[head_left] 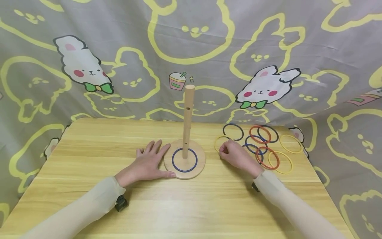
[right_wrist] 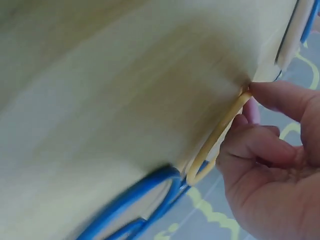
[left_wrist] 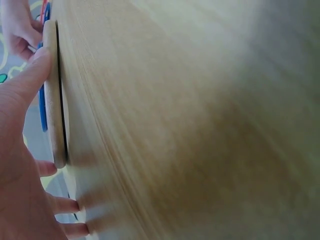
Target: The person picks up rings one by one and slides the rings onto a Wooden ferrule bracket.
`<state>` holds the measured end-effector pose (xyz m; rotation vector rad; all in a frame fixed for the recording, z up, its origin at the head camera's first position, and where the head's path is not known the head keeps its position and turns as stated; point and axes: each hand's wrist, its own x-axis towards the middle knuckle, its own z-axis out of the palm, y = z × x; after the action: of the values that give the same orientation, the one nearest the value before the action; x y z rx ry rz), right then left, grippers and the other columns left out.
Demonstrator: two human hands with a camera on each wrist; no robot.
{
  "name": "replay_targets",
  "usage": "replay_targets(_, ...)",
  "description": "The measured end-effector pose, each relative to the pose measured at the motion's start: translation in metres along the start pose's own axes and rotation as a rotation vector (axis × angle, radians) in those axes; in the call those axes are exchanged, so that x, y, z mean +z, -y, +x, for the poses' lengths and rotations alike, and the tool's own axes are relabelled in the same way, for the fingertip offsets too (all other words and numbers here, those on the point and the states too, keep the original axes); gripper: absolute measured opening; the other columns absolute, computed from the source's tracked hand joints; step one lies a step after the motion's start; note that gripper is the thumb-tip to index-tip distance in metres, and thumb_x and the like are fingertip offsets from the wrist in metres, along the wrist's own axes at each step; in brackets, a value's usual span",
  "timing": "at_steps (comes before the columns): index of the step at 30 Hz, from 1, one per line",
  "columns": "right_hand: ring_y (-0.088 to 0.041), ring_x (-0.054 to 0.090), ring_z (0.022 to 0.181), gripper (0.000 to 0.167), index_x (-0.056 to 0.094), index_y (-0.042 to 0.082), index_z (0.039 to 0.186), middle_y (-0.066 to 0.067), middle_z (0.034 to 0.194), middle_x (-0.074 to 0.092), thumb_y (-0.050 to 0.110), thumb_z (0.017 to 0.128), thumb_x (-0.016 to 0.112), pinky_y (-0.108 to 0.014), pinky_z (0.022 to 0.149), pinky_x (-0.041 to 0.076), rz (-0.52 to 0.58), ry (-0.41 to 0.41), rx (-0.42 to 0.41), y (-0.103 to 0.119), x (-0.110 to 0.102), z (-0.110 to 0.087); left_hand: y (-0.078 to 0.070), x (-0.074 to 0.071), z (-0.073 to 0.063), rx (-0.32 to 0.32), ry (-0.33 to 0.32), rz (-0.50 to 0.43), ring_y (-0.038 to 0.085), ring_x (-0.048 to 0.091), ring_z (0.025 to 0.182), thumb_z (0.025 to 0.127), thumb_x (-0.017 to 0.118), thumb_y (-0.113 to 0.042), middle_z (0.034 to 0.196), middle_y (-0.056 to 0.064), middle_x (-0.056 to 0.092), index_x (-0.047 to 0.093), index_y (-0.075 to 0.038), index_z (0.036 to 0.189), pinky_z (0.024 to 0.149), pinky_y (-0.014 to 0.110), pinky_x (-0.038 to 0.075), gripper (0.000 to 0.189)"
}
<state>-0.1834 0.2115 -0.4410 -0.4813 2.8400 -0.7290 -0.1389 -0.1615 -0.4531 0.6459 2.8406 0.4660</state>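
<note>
A wooden peg (head_left: 187,124) stands upright on a round wooden base (head_left: 185,176). Around its foot, one dark blue ring (head_left: 197,160) lies flat on that base. My left hand (head_left: 147,162) rests against the base's left side, fingers spread on the table; in the left wrist view its thumb (left_wrist: 39,70) presses on the rim. To the right of the base, my right hand (head_left: 237,154) pinches the near edge of a yellow ring (right_wrist: 217,135) between thumb and fingers. The ring's far part overlaps a blue ring (right_wrist: 125,197) in the right wrist view.
Right of the base, several thin rings lie loosely overlapped on the table (head_left: 119,132): blue ones, two red ones, including a red ring (head_left: 279,162), and yellow ones, including a yellow ring (head_left: 301,147). A patterned curtain (head_left: 125,30) hangs behind the table and along its sides.
</note>
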Motion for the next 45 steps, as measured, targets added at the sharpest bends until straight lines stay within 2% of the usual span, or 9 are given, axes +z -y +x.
replay_targets(5, -0.017, 0.058, 0.081, 0.007, 0.07, 0.009, 0.095, -0.001, 0.091, 0.064, 0.009, 0.093, 0.077, -0.038, 0.077, 0.051, -0.048, -0.016, -0.051, 0.007, 0.003, -0.009, 0.001, 0.002, 0.001, 0.014, -0.012, -0.013, 0.06, 0.023, 0.155, 0.083, 0.071, -0.087, 0.173, 0.032, 0.025, 0.033, -0.014, 0.172, 0.103, 0.083, 0.028, 0.122)
replay_targets(13, -0.01, 0.057, 0.074, 0.015, 0.07, 0.009, 0.099, 0.005, 0.085, 0.063, 0.003, 0.087, 0.076, -0.029, 0.066, 0.052, 0.015, -0.076, -0.161, 0.024, 0.005, -0.035, -0.002, -0.001, -0.001, 0.012, -0.008, -0.015, 0.06, 0.023, 0.155, 0.084, 0.072, -0.085, 0.172, 0.031, 0.025, 0.033, -0.014, 0.172, 0.103, 0.083, 0.028, 0.12)
replay_targets(16, -0.007, 0.058, 0.071, 0.016, 0.072, 0.009, 0.098, 0.008, 0.083, 0.063, 0.001, 0.085, 0.075, -0.027, 0.063, 0.052, 0.05, -0.153, -0.258, 0.033, 0.001, -0.043, -0.003, -0.004, -0.002, -0.002, 0.001, -0.005, 0.059, 0.024, 0.155, 0.085, 0.073, -0.084, 0.173, 0.031, 0.026, 0.032, -0.014, 0.173, 0.103, 0.081, 0.029, 0.12)
replay_targets(22, -0.004, 0.057, 0.068, 0.018, 0.075, 0.009, 0.1, 0.011, 0.082, 0.063, -0.004, 0.089, 0.077, -0.022, 0.057, 0.05, 0.149, -0.333, -0.48, 0.049, -0.013, -0.057, -0.003, -0.003, -0.003, 0.002, 0.002, -0.002, 0.059, 0.024, 0.155, 0.086, 0.072, -0.084, 0.173, 0.031, 0.026, 0.032, -0.014, 0.173, 0.103, 0.081, 0.03, 0.119)
replay_targets(28, -0.004, 0.06, 0.07, 0.021, 0.077, 0.01, 0.103, 0.011, 0.085, 0.065, -0.005, 0.089, 0.076, -0.016, 0.06, 0.051, 0.183, -0.469, -0.606, 0.066, -0.029, -0.065, -0.002, -0.001, -0.002, 0.002, 0.007, 0.011, 0.058, 0.023, 0.156, 0.085, 0.07, -0.086, 0.173, 0.03, 0.025, 0.031, -0.015, 0.173, 0.103, 0.08, 0.029, 0.12)
replay_targets(35, -0.009, 0.064, 0.07, 0.03, 0.08, 0.005, 0.116, 0.006, 0.086, 0.069, -0.011, 0.092, 0.075, -0.018, 0.062, 0.053, 0.3, -0.532, -0.619, 0.094, -0.051, -0.07, -0.003, -0.003, -0.003, 0.006, 0.004, 0.014, 0.058, 0.025, 0.155, 0.086, 0.071, -0.085, 0.172, 0.031, 0.027, 0.032, -0.013, 0.173, 0.103, 0.081, 0.03, 0.119)
replay_targets(38, -0.012, 0.062, 0.064, 0.032, 0.079, 0.002, 0.121, 0.002, 0.086, 0.07, -0.015, 0.094, 0.073, -0.019, 0.057, 0.051, 0.417, -0.524, -0.601, 0.108, -0.062, -0.068, -0.003, -0.004, -0.003, 0.009, 0.003, 0.015, 0.058, 0.026, 0.154, 0.086, 0.071, -0.084, 0.172, 0.031, 0.027, 0.032, -0.013, 0.172, 0.102, 0.08, 0.031, 0.119)
replay_targets(42, -0.015, 0.058, 0.054, 0.027, 0.077, -0.001, 0.122, -0.006, 0.082, 0.068, -0.013, 0.099, 0.07, -0.023, 0.048, 0.047, 0.604, -0.489, -0.546, 0.127, -0.077, -0.064, -0.003, -0.004, -0.003, 0.009, 0.002, 0.016, 0.058, 0.026, 0.154, 0.086, 0.071, -0.084, 0.172, 0.031, 0.028, 0.032, -0.013, 0.172, 0.102, 0.079, 0.031, 0.119)
replay_targets(45, -0.018, 0.058, 0.054, 0.024, 0.076, -0.003, 0.123, -0.012, 0.081, 0.066, -0.01, 0.101, 0.07, -0.025, 0.048, 0.049, 0.703, -0.494, -0.512, 0.141, -0.088, -0.06, -0.003, -0.004, -0.003, 0.008, 0.001, 0.016, 0.058, 0.026, 0.154, 0.086, 0.071, -0.085, 0.172, 0.031, 0.028, 0.032, -0.013, 0.172, 0.102, 0.079, 0.031, 0.119)
